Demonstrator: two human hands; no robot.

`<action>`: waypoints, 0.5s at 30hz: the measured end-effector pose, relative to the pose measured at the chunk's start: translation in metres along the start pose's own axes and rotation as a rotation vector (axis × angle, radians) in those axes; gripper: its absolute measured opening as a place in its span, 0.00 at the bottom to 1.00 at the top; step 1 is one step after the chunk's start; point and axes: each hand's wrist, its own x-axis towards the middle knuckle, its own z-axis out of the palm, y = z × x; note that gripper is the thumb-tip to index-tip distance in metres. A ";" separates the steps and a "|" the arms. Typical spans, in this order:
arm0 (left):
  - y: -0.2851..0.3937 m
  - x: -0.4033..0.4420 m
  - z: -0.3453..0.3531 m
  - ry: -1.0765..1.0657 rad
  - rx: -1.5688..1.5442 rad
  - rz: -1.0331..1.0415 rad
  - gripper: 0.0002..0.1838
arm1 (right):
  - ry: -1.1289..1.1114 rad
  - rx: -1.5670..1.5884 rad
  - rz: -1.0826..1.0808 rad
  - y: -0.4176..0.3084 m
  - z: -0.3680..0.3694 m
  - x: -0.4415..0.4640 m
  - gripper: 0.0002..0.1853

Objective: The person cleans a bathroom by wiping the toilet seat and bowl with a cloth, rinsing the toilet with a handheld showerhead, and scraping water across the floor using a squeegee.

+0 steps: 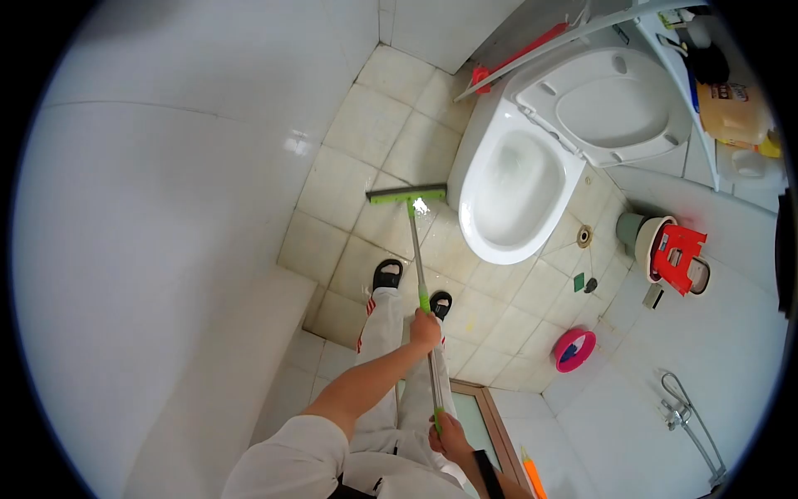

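Note:
A floor squeegee (407, 195) with a green head and dark blade lies against the pale floor tiles, its right end close to the toilet base. Its silver and green pole runs down toward my body. My left hand (426, 329) is wrapped round the pole just below the green joint. Lower down, my right hand (450, 436) grips the pole near its green end; a black band is on that wrist. Some fingers of both hands are hidden behind the pole.
The white toilet (517, 187) stands right of the squeegee, lid raised. A pink basin (574, 350), floor drain (584, 236) and buckets with a red item (680, 258) are farther right. My feet in black slippers (387, 274) flank the pole. Bottles (731, 112) fill a shelf.

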 end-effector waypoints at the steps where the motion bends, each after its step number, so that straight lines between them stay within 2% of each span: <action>1: 0.004 0.004 -0.003 0.046 -0.018 0.018 0.17 | 0.002 -0.059 -0.020 -0.001 -0.002 -0.009 0.17; 3: 0.003 0.019 -0.019 0.136 -0.042 0.036 0.17 | 0.043 -0.264 -0.132 -0.010 0.003 -0.005 0.16; 4: 0.019 0.040 -0.039 0.240 -0.077 0.150 0.17 | 0.083 -0.413 -0.231 -0.032 0.016 0.009 0.15; 6: 0.061 0.099 -0.086 0.278 -0.105 0.143 0.16 | -0.002 -0.391 -0.282 -0.091 0.041 0.041 0.15; 7: 0.068 0.151 -0.095 0.213 -0.254 0.079 0.14 | -0.015 -0.507 -0.462 -0.117 0.055 0.058 0.15; 8: 0.067 0.187 -0.094 0.178 -0.255 0.067 0.14 | -0.006 -0.620 -0.646 -0.143 0.068 0.074 0.15; 9: 0.067 0.223 -0.092 0.142 -0.256 0.055 0.14 | 0.016 -0.349 -0.291 -0.176 0.101 0.053 0.15; 10: 0.113 0.171 -0.112 0.169 -0.285 -0.073 0.15 | 0.046 -0.405 -0.301 -0.170 0.091 0.062 0.15; 12: 0.064 0.161 -0.061 0.246 0.094 0.164 0.15 | 0.115 -0.515 -0.311 -0.145 0.049 0.064 0.15; 13: 0.048 0.145 -0.040 0.242 0.148 0.178 0.16 | 0.137 -0.484 -0.262 -0.127 0.030 0.056 0.15; 15: 0.020 0.078 0.009 0.139 0.045 0.014 0.18 | 0.150 -0.451 -0.202 -0.077 -0.014 0.026 0.16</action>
